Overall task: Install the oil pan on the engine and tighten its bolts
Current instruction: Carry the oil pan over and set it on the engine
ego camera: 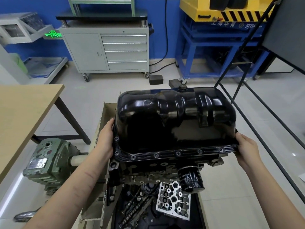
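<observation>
A: Where was the oil pan [175,119]?

B: Between the fingers of both hands, dome up, over the engine block [148,169]. Whether its flange had seated on the block could not be told.

A: State of the fingers?

B: Left hand [105,138] clasped the flange's left edge, fingers hidden behind it. Right hand [245,146] gripped the near right corner, thumb on the rim.

A: Anything else?

B: Oil filter [190,180] stood below the flange, nearer the right fingers; green gearbox [51,161] lay outside the left forearm.
</observation>
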